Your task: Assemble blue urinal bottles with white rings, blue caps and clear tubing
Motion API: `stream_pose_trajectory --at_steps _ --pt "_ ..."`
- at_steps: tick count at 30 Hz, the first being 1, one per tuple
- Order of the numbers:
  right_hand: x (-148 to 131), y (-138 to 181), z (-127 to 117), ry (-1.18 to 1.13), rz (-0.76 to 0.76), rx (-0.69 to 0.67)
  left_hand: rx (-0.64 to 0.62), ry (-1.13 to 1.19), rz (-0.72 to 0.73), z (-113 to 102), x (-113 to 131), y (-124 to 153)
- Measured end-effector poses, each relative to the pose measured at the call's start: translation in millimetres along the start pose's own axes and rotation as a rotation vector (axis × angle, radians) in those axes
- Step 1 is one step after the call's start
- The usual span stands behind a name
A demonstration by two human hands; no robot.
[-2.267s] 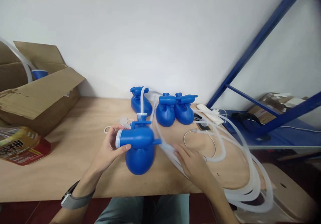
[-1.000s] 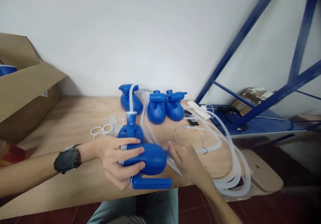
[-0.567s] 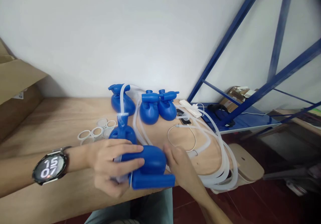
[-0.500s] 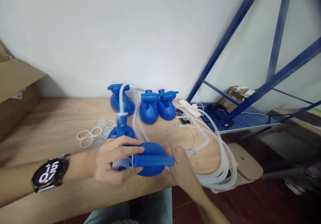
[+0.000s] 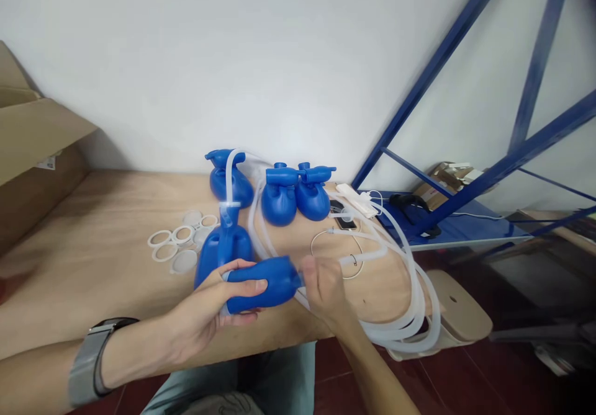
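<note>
1. The blue bottle [image 5: 279, 278] is smooth, dull plastic, roughly a short cylinder, with a white rim [image 5: 224, 309] at one end and a narrowing tip at the other. It lies sideways in the person's grasp, above the table's front edge.
2. The left hand [image 5: 209, 312] clasps the rimmed end, thumb along the near side and fingers wrapped beneath.
3. The right hand [image 5: 325, 288] is curled up at the narrow tip; blur hides whether it pinches it.
4. Just behind the bottle stands a blue jug [image 5: 243, 247], a milky tube [image 5: 229, 179] rising from its neck.
5. To the jug's left, white rings [image 5: 183, 243] and pale discs [image 5: 185, 261] lie in a loose cluster.
6. The table [image 5: 121, 216] is light brown with a faint grain. Three more jugs [image 5: 279, 207] sit towards the back.
7. On the right, long hose [image 5: 421, 297] coils over the table's edge, near a phone [image 5: 347, 223] and a white power strip [image 5: 357, 201].
8. Around it: a cardboard box [image 5: 46, 133] at left, a plain pale wall [image 5: 279, 61], blue metal framing [image 5: 433, 61], a beige stool [image 5: 460, 309] and dark red floor tiles [image 5: 344, 384].
</note>
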State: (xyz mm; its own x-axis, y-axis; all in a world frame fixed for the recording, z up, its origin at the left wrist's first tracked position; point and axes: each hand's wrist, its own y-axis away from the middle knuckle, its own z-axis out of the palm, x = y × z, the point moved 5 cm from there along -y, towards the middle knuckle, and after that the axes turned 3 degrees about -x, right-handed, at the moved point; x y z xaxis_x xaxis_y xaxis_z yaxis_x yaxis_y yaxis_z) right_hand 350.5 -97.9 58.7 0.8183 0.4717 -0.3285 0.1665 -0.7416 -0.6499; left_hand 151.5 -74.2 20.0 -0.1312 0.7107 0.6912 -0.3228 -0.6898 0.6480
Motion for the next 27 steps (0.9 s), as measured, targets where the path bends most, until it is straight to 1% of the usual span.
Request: stream_pose_trajectory --at_steps 3,5,6,7,8,9,10,11,12,13,14,15,16,17,18,19,21,23,24,25,26,27 --pt "0 -6 -2 -0.012 -0.157 -0.012 -0.041 0.055 -0.087 -2 -7 3" --pt "0 -11 -4 -0.007 -0.243 -0.003 -0.138 0.028 -0.106 -4 -7 4" --pt "1 -13 -5 0.006 -0.273 0.009 -0.203 0.001 -0.098 -5 -6 3" --pt "3 -14 -5 0.022 -0.288 0.018 -0.265 -0.044 -0.056 -8 -4 2" --pt "5 -16 -5 0.039 -0.281 0.017 -0.312 -0.117 0.039 -11 0 -2" --pt "8 -17 -3 0.051 -0.253 0.002 -0.321 -0.218 0.195 -17 5 -6" --pt "11 -17 -1 0.056 -0.209 -0.025 -0.278 -0.347 0.407 -25 12 -10" --pt "14 -18 1 0.053 -0.160 -0.060 -0.199 -0.495 0.658 -33 19 -13" --pt "15 -17 4 0.047 -0.115 -0.096 -0.090 -0.644 0.917 -41 23 -14" --pt "14 -16 6 0.041 -0.085 -0.124 0.016 -0.783 1.134 -48 23 -14" --pt "12 -16 6 0.039 -0.081 -0.135 0.082 -0.896 1.286 -54 19 -15" --pt "8 -15 6 0.042 -0.099 -0.134 0.130 -0.982 1.365 -58 13 -18" --pt "4 -14 5 0.047 -0.127 -0.119 0.156 -1.033 1.380 -61 7 -20" --pt "0 -14 3 0.053 -0.158 -0.092 0.172 -1.045 1.336 -64 0 -23" --pt "-3 -13 1 0.057 -0.190 -0.061 0.179 -1.019 1.246 -65 -6 -24" --pt "-6 -13 -1 0.061 -0.220 -0.032 0.169 -0.958 1.124 -65 -13 -24" --pt "-9 -13 -3 0.081 -0.278 0.002 0.084 -0.750 0.803 -61 -31 -23" --pt "-11 -14 0 0.109 -0.351 0.006 -0.057 -0.499 0.441 -52 -52 -19" --pt "-12 -15 2 0.119 -0.380 0.004 -0.105 -0.386 0.293 -48 -59 -15" --pt "-12 -16 4 0.126 -0.400 0.004 -0.133 -0.297 0.183 -46 -62 -12" --pt "-13 -17 6 0.134 -0.415 0.005 -0.148 -0.240 0.124 -46 -62 -9" --pt "-14 -18 7 0.146 -0.423 0.010 -0.154 -0.215 0.116 -47 -57 -8"
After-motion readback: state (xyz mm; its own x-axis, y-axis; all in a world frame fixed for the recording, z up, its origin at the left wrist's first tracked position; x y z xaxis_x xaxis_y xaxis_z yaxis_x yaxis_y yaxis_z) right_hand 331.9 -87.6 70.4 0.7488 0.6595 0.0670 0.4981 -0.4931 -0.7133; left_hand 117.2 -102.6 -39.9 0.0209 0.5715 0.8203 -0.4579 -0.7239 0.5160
